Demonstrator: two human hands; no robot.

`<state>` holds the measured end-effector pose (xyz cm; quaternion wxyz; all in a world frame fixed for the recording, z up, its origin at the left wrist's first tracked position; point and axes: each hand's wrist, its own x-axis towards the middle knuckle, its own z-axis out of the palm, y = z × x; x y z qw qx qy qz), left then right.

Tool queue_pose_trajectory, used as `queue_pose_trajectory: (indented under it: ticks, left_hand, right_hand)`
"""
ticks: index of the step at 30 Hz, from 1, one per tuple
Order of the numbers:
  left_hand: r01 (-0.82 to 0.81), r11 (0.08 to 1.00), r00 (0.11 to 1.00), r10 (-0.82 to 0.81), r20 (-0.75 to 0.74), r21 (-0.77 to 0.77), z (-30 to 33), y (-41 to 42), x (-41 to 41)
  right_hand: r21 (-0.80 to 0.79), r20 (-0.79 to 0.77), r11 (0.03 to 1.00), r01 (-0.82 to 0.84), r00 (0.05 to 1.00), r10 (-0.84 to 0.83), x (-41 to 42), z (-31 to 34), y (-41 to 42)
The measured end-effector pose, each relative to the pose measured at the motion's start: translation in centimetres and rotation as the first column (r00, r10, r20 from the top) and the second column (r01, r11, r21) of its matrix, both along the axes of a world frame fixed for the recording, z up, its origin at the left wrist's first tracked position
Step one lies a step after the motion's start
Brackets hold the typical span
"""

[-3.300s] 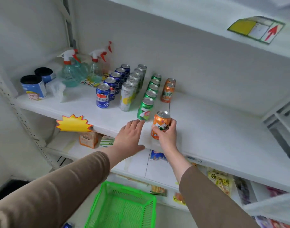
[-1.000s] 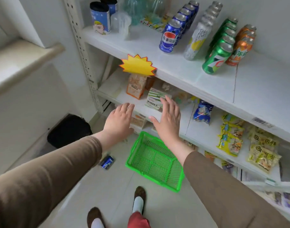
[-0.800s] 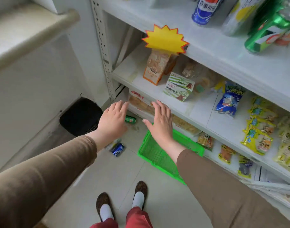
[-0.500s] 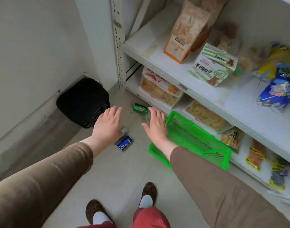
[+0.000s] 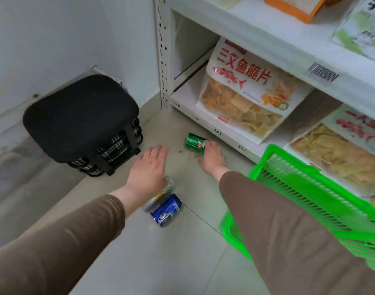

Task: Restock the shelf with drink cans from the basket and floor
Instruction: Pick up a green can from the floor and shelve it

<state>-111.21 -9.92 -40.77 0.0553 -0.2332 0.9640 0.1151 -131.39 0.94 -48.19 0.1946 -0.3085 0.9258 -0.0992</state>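
Three drink cans lie on their sides on the tiled floor. A green can [image 5: 194,143] rests near the bottom shelf edge; the fingertips of my right hand [image 5: 213,159] touch its right end, not closed around it. My left hand [image 5: 149,171] hovers flat with fingers spread, over a silver-and-yellow can [image 5: 164,191] that my wrist partly hides. A blue Pepsi can [image 5: 166,210] lies right beside the silver one. The green plastic basket [image 5: 310,192] sits on the floor at the right, partly behind my right sleeve; no cans show in the visible part.
A black padded stool [image 5: 82,122] with checked sides stands in the left corner by the wall. The white shelf upright [image 5: 163,60] rises behind the cans. Large snack bags [image 5: 244,92] fill the bottom shelf, whose edge [image 5: 216,132] runs just behind the green can.
The view dropped from the can shelf down to the floor. Both empty hands came down with it; the right one now reaches the green can, the left one hangs over the silver can.
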Motion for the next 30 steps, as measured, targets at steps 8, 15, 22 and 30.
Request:
queue_pose_trajectory:
  ticks: [8,15,22,30]
  left_hand:
    - [0.04,0.998,0.999,-0.04,0.002,-0.04,-6.2,-3.1,-1.0]
    - [0.019,0.999,1.0,-0.019,0.01,-0.037,-7.2,-3.8,0.5]
    - [0.0,1.0,0.999,-0.001,0.035,0.008,-0.3,-2.7,1.6]
    - [0.01,0.999,1.0,-0.01,0.012,0.04,21.3,0.6,1.6]
  right_hand:
    - [0.134,-0.07,0.991,-0.018,0.997,0.028,-5.0,-8.6,-4.8]
    - [0.111,-0.059,0.991,0.079,0.996,-0.073,-4.0,-10.0,-5.6]
    - [-0.062,0.176,0.998,0.019,0.984,-0.008,0.3,0.3,-3.9]
    - [-0.247,0.252,0.962,0.116,0.966,-0.052,5.3,25.6,1.4]
